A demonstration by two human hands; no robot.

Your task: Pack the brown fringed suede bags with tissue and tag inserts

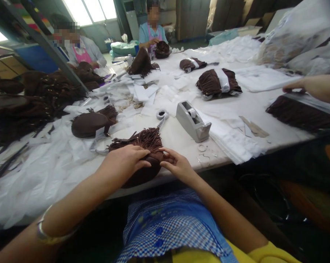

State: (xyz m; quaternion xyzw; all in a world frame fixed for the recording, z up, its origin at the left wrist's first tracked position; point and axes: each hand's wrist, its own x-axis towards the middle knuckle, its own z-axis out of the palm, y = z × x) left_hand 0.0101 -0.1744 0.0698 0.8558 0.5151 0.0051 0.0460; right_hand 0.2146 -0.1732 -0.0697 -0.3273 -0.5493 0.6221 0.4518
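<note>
A brown fringed bag lies at the near edge of the white table, right in front of me. My left hand rests on top of it with fingers curled over the leather. My right hand touches its right side, fingers pinching at the fringe. Both hands press on the bag.
A grey tape dispenser stands just beyond my right hand, beside a stack of white plastic bags. More brown fringed bags and wrapped ones lie around. Two people sit at the far end. Another person's hand reaches in at the right.
</note>
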